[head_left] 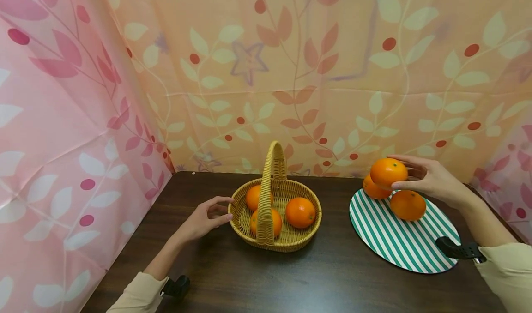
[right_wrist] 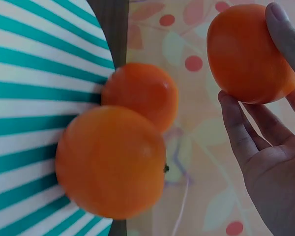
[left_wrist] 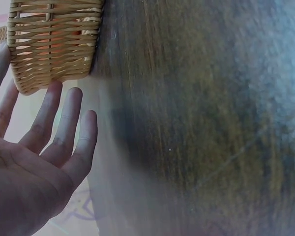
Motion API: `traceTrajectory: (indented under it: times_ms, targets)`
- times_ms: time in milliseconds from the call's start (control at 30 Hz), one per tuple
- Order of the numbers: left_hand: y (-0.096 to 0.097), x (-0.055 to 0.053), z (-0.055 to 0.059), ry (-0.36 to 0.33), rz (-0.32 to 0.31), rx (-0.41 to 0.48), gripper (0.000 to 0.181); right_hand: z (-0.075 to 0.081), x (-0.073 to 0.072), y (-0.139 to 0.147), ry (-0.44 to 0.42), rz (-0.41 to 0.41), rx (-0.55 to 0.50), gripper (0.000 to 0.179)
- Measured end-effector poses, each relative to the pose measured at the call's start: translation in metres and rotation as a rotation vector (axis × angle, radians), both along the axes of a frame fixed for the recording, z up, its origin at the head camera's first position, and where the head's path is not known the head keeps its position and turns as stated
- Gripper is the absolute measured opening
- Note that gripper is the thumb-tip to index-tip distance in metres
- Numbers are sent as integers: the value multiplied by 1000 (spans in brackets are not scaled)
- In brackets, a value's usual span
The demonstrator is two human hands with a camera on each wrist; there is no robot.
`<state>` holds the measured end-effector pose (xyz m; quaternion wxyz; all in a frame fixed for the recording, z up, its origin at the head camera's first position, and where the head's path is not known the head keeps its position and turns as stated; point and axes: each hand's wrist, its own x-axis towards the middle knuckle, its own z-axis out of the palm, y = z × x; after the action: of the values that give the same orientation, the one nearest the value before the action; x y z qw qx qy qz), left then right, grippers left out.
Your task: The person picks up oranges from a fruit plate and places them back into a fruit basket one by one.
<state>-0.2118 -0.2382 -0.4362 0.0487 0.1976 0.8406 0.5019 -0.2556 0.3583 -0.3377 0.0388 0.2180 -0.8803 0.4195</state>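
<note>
Cream sleeve [head_left: 504, 270] foremost, the right hand [head_left: 433, 180] pinches an orange [head_left: 385, 171] that, dropped, could knock the eleven-o'clock orange [head_left: 372, 189] off the placemat [head_left: 409, 243], left hand [head_left: 203, 218] relaxed.

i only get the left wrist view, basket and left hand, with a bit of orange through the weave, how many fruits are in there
Observer: Three orange fruits lie in the basket, seen from the head camera.
Operator: ok and what is the right hand doing
Observer: The right hand holds one orange fruit.
Operator: any others over on that side
Observer: Yes, two more orange fruits, at the far end of a striped mat.
</note>
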Motion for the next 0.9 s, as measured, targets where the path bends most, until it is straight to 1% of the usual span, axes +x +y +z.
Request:
traceTrajectory:
  times_ms: [67,200,400,467,567,700,800,900]
  targets:
    - [0,0,0,-1,-1,0,46,-1,-2,-5,-6,8,-4,64]
    - [1,0,1,1,5,-6,46,-2,-8,-18,-53,27,-20,65]
    - [1,1,2,3,9,0,46,-4,-16,-40,-76,119,-38,68]
    - [0,1,1,1,9,0,45,-7,-19,-48,-89,143,-65,69]
    - [0,1,1,-1,12,0,45,-11,-23,-61,-111,158,-116,69]
    - [0,2,2,-4,14,5,45,-18,-31,-78,-107,193,-167,70]
    - [1,2,2,-5,14,6,45,-24,-35,-91,-104,235,-201,72]
    - [1,2,2,-8,15,4,46,-28,-38,-107,-127,277,-255,74]
